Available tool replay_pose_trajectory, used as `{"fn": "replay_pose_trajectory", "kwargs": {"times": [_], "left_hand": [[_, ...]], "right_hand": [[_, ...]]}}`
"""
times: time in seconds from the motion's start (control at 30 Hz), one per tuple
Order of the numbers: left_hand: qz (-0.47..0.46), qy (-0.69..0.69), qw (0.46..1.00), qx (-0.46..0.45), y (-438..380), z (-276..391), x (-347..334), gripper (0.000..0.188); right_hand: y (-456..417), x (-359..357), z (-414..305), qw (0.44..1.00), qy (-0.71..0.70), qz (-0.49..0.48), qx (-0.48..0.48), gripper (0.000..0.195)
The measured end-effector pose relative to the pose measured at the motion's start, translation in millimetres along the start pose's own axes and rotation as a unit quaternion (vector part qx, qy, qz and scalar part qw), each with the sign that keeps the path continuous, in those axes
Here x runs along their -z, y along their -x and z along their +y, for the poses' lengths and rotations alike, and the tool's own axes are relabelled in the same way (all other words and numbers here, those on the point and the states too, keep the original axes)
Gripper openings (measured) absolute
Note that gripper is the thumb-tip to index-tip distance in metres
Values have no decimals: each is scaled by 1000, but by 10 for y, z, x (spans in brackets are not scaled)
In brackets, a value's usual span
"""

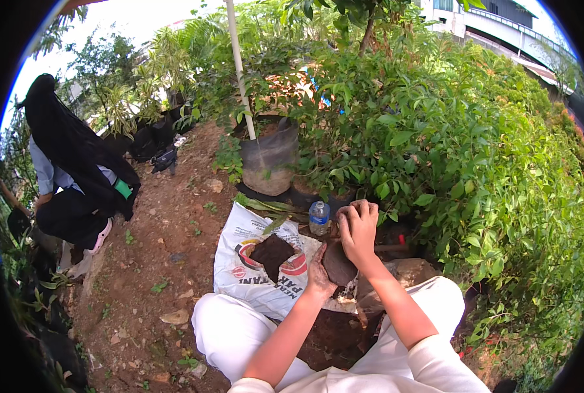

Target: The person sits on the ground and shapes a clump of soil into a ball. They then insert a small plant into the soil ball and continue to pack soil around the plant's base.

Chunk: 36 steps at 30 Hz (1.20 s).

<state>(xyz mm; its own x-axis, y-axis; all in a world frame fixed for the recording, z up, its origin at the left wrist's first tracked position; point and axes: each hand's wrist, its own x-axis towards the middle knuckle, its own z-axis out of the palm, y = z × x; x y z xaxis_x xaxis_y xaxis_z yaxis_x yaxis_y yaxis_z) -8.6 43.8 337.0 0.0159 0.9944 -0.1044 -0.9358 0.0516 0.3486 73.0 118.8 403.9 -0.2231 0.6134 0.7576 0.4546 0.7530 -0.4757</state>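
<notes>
My left hand (320,272) cups the left side of a dark brown, rounded lump of soil (338,265), which may be in a thin bag. Over the lump's upper right side bends my right hand (360,228), fingers curled and soiled; whether it grips the lump or only touches it I cannot tell. Beneath and to the left lies a white printed sack (233,245) with dark soil (272,253) heaped on it. A clear plastic bottle with a blue label (319,216) stands just beyond my hands.
A large grow bag (268,164) with a pale pole (240,69) stands ahead. Dense leafy shrubs (420,147) fill the right side. Another person (75,167) in dark clothing crouches at the left. Stones (175,317) dot the bare ground between us.
</notes>
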Motion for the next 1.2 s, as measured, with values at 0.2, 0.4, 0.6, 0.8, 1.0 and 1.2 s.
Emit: {"fn": "replay_pose_trajectory", "kwargs": {"times": [0.2, 0.4, 0.6, 0.8, 1.0, 1.2], "left_hand": [[-97, 28, 992, -80, -60, 433, -33, 62], [-119, 63, 982, -136, -38, 587, 53, 61], [-101, 21, 987, -120, -43, 657, 27, 61], [-127, 104, 976, -145, -68, 721, 122, 63], [-88, 125, 981, -122, -27, 666, 15, 58], [-113, 105, 978, -138, -49, 689, 47, 62]], "right_hand": [[12, -75, 322, 915, -338, -134, -174, 23], [236, -212, 66, 963, -184, -197, 1, 32], [228, -151, 60, 959, -198, -201, -3, 34], [199, -71, 1, 964, -138, -225, 38, 32], [215, -77, 79, 966, -92, -228, 76, 30], [149, -40, 55, 968, -99, -223, 62, 29]]}}
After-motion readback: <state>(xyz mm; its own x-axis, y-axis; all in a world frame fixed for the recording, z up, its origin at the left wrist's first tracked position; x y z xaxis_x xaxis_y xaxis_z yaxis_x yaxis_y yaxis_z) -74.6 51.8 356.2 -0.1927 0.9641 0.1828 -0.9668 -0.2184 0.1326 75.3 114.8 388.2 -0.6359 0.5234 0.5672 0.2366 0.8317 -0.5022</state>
